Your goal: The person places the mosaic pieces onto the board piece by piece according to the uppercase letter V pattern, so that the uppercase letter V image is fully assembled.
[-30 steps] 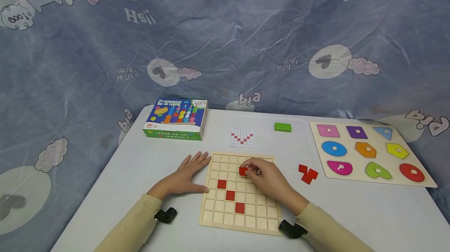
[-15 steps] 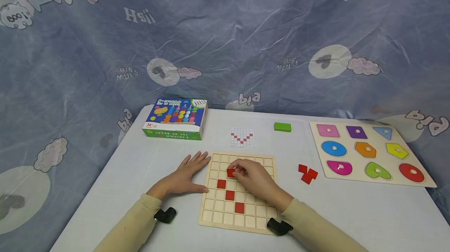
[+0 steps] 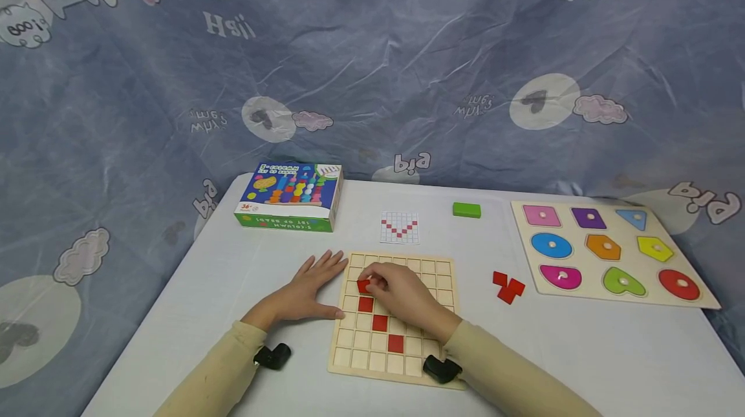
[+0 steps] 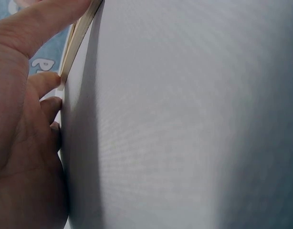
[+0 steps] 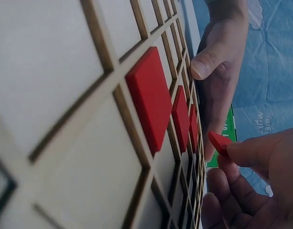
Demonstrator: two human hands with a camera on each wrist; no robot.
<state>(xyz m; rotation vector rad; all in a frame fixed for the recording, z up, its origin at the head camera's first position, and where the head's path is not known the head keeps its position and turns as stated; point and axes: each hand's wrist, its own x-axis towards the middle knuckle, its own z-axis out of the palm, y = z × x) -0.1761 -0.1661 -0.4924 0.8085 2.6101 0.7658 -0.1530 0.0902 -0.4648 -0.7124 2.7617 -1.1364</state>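
One gridded wooden board lies flat, left hand spread, fingers straight at its left edge, right hand pinching a red tile just above it, near three diagonally seated tiles.

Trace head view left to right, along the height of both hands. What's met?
Person's left hand → flat red tile pinched by the person's right hand → that hand → loose red square tiles → pale wooden puzzle board with coloured shapes. Skipped: pale wooden grid board, partly under the right hand.
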